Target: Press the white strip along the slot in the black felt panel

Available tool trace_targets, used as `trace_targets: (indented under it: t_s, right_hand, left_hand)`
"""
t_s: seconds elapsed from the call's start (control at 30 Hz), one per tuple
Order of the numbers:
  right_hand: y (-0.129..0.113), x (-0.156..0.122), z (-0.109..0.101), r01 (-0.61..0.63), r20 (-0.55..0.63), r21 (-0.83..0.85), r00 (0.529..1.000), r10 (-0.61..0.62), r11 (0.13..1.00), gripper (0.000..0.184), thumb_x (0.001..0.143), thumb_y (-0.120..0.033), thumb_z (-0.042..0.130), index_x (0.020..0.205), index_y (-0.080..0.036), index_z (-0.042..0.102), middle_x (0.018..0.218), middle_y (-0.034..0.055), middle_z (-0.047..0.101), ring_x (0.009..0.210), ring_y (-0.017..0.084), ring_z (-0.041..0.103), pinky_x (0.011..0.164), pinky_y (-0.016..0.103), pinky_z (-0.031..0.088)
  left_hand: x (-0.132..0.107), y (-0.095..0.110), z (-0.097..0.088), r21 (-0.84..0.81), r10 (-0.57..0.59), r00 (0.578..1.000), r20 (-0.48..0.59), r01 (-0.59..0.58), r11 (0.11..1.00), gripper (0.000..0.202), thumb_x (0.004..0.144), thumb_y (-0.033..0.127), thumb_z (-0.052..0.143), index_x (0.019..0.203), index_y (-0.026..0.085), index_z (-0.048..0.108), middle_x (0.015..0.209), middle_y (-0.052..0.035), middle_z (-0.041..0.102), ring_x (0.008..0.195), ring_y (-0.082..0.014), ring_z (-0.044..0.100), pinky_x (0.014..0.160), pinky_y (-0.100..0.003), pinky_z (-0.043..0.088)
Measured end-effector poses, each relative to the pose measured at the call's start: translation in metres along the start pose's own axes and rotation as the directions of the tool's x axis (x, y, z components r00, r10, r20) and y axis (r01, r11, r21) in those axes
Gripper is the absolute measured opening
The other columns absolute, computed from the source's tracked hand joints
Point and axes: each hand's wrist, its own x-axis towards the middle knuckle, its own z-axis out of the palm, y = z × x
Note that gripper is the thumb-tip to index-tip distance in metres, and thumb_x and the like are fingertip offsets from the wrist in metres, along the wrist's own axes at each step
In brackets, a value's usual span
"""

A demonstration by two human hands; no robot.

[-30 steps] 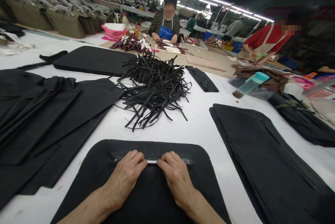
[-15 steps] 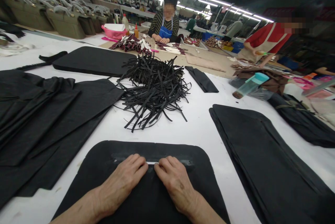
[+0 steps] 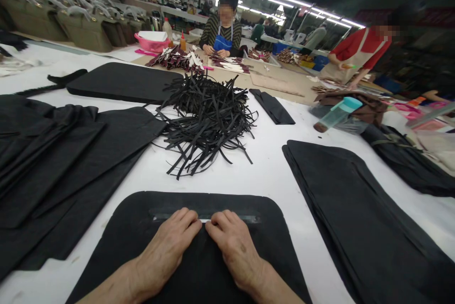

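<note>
A black fabric panel (image 3: 138, 228) with rounded corners lies flat on the white table right in front of me. A narrow slot (image 3: 245, 218) with pale edges runs across it near its far edge. My left hand (image 3: 167, 249) and my right hand (image 3: 232, 249) rest palm down on the panel, fingertips pressed onto the middle of the slot, almost touching each other. A sliver of white shows between the fingertips. Neither hand grips anything.
A heap of black strips (image 3: 206, 114) lies beyond the panel. Black fabric stacks lie at left (image 3: 64, 157) and right (image 3: 355, 209). A teal-capped bottle (image 3: 336, 114) lies on its side. Two people (image 3: 222, 33) (image 3: 355, 52) work at the far tables.
My right hand's fingertips have slid left along the slot toward my left hand, so the gap between them has narrowed. The panel has stayed in place.
</note>
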Motion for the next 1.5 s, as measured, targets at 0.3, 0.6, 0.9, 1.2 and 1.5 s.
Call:
trace_targets:
  t_s: [0.3, 0.6, 0.9, 1.2, 1.5]
  right_hand:
    - [0.006, -0.006, 0.007, 0.150, 0.012, -0.144, 0.989, -0.150, 0.978, 0.017, 0.088, -0.011, 0.050, 0.104, -0.011, 0.055, 0.088, 0.0059, 0.054, 0.079, 0.019, 0.046, 0.070, 0.033, 0.040]
    - [0.019, -0.021, -0.009, 0.131, 0.014, -0.199, 0.991, -0.131, 0.971, 0.013, 0.089, -0.011, 0.046, 0.096, -0.013, 0.057, 0.085, 0.0057, 0.055, 0.075, 0.018, 0.048, 0.066, 0.031, 0.042]
    - [0.046, -0.054, -0.024, 0.101, 0.036, -0.263, 0.995, -0.095, 0.960, 0.020, 0.091, -0.009, 0.040, 0.102, -0.008, 0.057, 0.088, 0.0083, 0.057, 0.079, 0.020, 0.050, 0.071, 0.033, 0.046]
    - [0.058, -0.081, -0.031, -0.023, -0.097, -0.338, 0.995, -0.010, 0.941, 0.030, 0.091, -0.005, 0.033, 0.110, -0.006, 0.056, 0.094, 0.0131, 0.058, 0.088, 0.023, 0.053, 0.076, 0.036, 0.050]
    - [0.042, -0.077, -0.031, -0.175, -0.093, -0.288, 0.984, 0.154, 0.941, 0.038, 0.084, -0.003, 0.045, 0.120, -0.013, 0.052, 0.101, 0.0116, 0.059, 0.089, 0.024, 0.055, 0.076, 0.037, 0.052]
  left_hand:
    - [-0.005, 0.001, 0.009, 0.452, 0.281, 0.960, -0.003, -0.249, 0.857, 0.032, 0.078, 0.001, 0.044, 0.108, 0.007, 0.054, 0.094, -0.0091, 0.056, 0.083, -0.0226, 0.050, 0.078, -0.036, 0.048]
    - [-0.008, 0.026, 0.036, 0.656, 0.090, 0.995, -0.034, -0.046, 0.753, 0.047, 0.076, 0.007, 0.043, 0.122, 0.006, 0.050, 0.102, -0.0141, 0.056, 0.091, -0.0288, 0.052, 0.084, -0.043, 0.048]
    - [0.001, 0.045, 0.026, 0.669, -0.032, 0.999, 0.013, 0.015, 0.743, 0.056, 0.079, 0.008, 0.042, 0.133, 0.024, 0.040, 0.096, -0.0124, 0.056, 0.085, -0.0287, 0.054, 0.079, -0.046, 0.048]
    - [0.004, 0.047, 0.025, 0.707, -0.007, 1.000, 0.019, -0.009, 0.707, 0.061, 0.076, 0.005, 0.046, 0.133, 0.023, 0.041, 0.095, -0.0147, 0.056, 0.085, -0.0312, 0.054, 0.077, -0.050, 0.046]
    - [0.001, 0.038, 0.037, 0.677, 0.048, 0.999, -0.017, -0.024, 0.736, 0.064, 0.074, 0.005, 0.050, 0.135, 0.020, 0.038, 0.097, -0.0164, 0.054, 0.087, -0.0336, 0.053, 0.076, -0.053, 0.046]
